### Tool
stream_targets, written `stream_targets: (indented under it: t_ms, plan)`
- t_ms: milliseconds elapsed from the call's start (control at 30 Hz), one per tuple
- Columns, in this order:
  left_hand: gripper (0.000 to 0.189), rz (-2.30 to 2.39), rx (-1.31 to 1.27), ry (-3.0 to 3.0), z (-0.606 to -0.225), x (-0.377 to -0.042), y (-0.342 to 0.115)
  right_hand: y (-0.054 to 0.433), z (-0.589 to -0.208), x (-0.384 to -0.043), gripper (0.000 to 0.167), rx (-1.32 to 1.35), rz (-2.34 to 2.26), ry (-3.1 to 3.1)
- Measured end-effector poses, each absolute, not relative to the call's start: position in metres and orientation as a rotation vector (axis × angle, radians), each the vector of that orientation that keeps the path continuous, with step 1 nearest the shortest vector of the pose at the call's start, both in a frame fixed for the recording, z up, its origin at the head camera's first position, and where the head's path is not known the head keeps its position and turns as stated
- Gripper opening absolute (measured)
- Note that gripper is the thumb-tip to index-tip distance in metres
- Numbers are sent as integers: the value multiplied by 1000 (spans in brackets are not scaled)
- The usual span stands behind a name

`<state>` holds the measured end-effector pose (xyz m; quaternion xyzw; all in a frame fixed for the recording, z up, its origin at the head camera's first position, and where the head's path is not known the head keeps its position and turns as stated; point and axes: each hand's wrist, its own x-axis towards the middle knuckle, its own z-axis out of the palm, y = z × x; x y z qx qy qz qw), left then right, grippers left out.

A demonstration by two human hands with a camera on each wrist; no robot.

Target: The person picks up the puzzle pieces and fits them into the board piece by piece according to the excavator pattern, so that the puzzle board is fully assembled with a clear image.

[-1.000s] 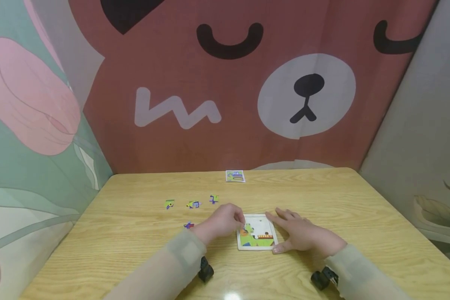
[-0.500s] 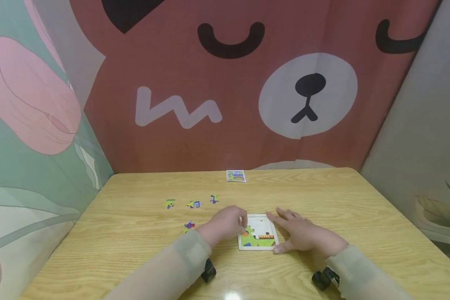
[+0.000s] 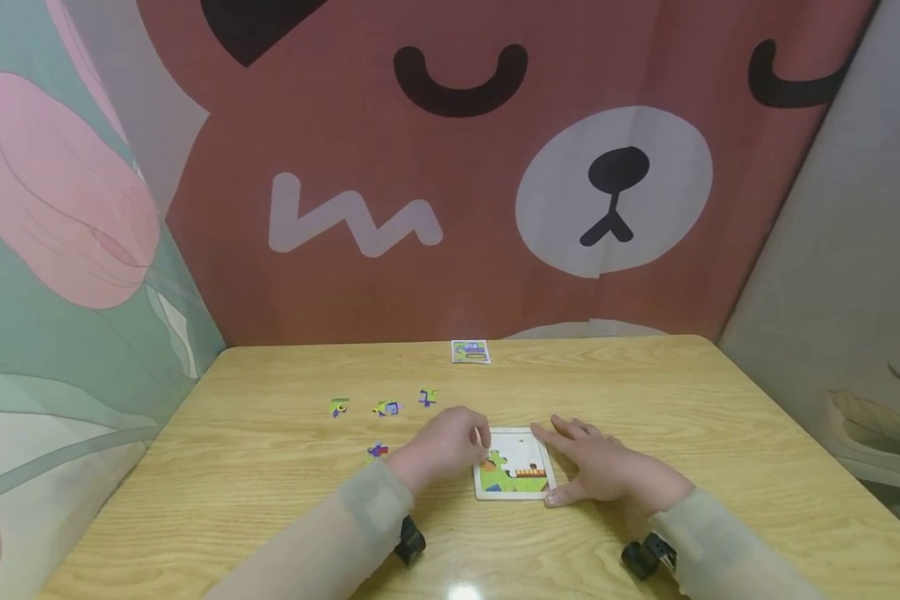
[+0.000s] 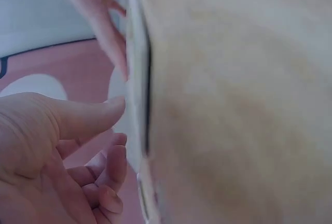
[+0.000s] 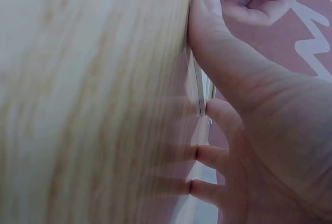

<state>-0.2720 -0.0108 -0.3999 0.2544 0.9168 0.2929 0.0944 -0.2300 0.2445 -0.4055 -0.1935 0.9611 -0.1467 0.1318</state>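
Note:
A white-framed puzzle board (image 3: 515,498) lies on the table, with green and orange picture pieces along its bottom and left and bare white above. My left hand (image 3: 453,442) is at its left edge. In the left wrist view, the thumb (image 4: 96,117) points at the board and the fingers bend loosely; a gap shows between thumb and fingertips, and no piece is visible there. My right hand (image 3: 607,467) rests spread along the board's right side, thumb at the lower corner and fingers at the upper one. The left fingers hide part of the board's left side.
Several loose puzzle pieces lie to the left: a green one (image 3: 339,407), a green and lilac one (image 3: 387,408), a green and blue one (image 3: 428,397) and a red and blue one (image 3: 378,451). A small picture card (image 3: 470,352) lies near the table's (image 3: 607,375) far edge.
My left hand shifts very slightly at the board's left edge, staying over the same spot. The right hand, the board and the loose pieces keep their places.

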Motion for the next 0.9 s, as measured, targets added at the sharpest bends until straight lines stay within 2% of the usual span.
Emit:
stream_targets:
  t_ms: [300,600,900]
  plan:
    - [9,950,622,2827,-385,-286,-63,244,-406,-230,104,-554,-426,2785]
    - [13,865,490,2900,-391,-289,-128,244,-406,-229,104,-544,-425,2776]
    - [29,899,404,2800,-396,-282,-150,243,-406,-229,104,-550,-433,2784]
